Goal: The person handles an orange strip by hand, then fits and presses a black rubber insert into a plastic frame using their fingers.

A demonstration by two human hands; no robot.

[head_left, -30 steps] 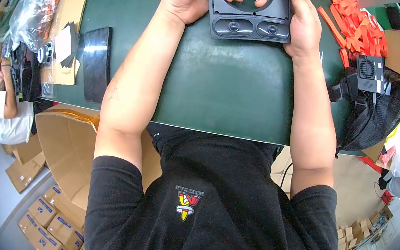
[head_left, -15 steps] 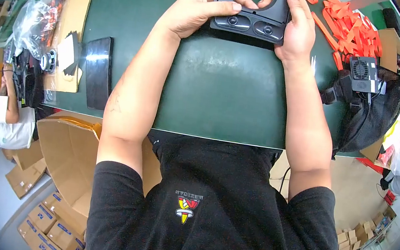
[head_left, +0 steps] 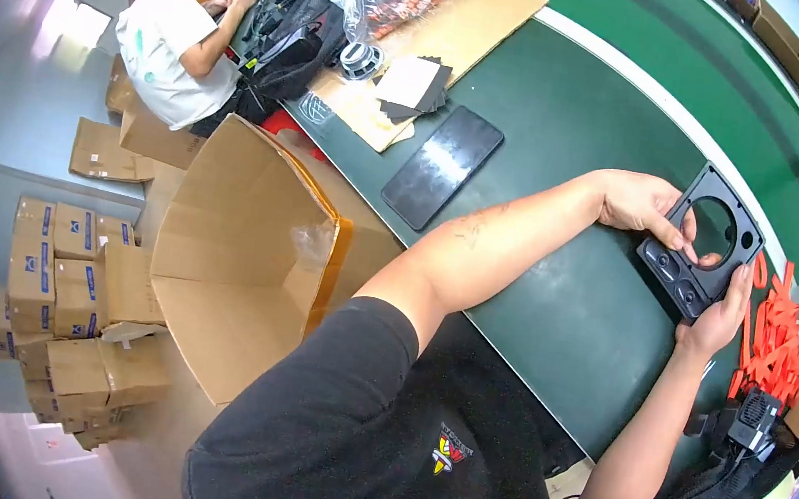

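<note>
Left hand [head_left: 640, 204], right hand [head_left: 716, 324] grip black panel [head_left: 716, 282] between them, opposite edges, over tabletop [head_left: 576, 323]; long axis slants up-right in view.

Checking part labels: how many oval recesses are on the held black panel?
2, side by side along the lower edge of the black panel: one recess nearer the left hand, the other recess nearer the right hand. None seems hidden.

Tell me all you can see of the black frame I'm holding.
The black frame looks like plastic: squarish, with one large round opening and two oval recesses, each with a round centre. Your left hand grips one side, thumb on its face; your right hand holds the other. It's above the green table.
</note>
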